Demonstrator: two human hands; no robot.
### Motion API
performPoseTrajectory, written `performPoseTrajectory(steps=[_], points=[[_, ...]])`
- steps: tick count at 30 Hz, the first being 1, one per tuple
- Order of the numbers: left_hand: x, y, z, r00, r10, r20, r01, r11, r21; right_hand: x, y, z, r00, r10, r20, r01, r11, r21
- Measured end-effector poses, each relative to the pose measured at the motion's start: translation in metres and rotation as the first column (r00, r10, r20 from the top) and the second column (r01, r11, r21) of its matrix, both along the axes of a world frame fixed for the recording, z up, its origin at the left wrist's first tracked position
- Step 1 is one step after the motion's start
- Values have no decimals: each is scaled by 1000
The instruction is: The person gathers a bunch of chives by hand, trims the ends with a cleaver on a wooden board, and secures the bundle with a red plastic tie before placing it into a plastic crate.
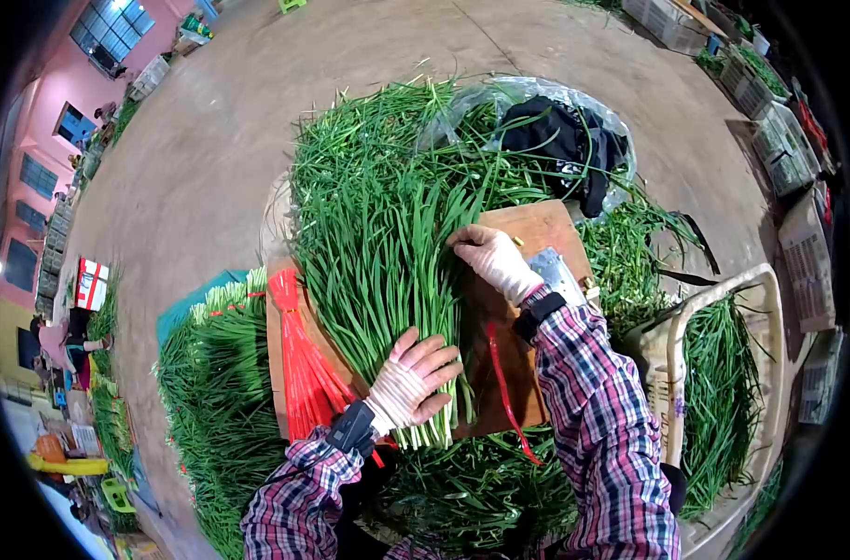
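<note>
A thick bunch of garlic chives (378, 252) lies over a wooden board (528, 224), pale stem ends pointing toward me. My left hand (414, 381), in a striped fingerless glove, rests across its lower stems with fingers spread. At the bunch's upper right edge is my right hand (498, 263), its thumb and fingertips pinched together against the leaves; what is between them is too small to make out. Red ties (304, 345) fan out on the board left of the bunch. A single red strip (504, 383) hangs over the board's front part, right of my left hand.
A metal plate (556, 273) sits on the board beside my right wrist. Loose chives and a dark cloth (556, 140) in clear plastic lie behind. Tied bunches (215, 373) are stacked left. A pale crate (770, 336) of chives stands right. Another person (70, 341) works far left.
</note>
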State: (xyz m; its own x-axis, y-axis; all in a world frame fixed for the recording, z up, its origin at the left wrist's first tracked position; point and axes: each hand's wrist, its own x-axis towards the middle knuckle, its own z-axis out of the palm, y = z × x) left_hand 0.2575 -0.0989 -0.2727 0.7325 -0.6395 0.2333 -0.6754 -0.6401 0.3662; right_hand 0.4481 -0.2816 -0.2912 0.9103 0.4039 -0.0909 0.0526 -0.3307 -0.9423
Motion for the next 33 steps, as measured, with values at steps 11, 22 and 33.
performPoseTrajectory(steps=[11, 22, 33], points=[[-3, 1, -3, 999, 9, -31, -10, 1000, -18, 13, 3, -4, 972, 188, 141, -167, 974, -150], [-7, 1, -14, 999, 40, 27, -39, 998, -46, 16, 16, 12, 886, 324, 332, -205, 916, -346], [11, -19, -72, 922, 113, 372, 84, 876, -475, 70, -27, -48, 945, 10, 328, 126, 912, -390]])
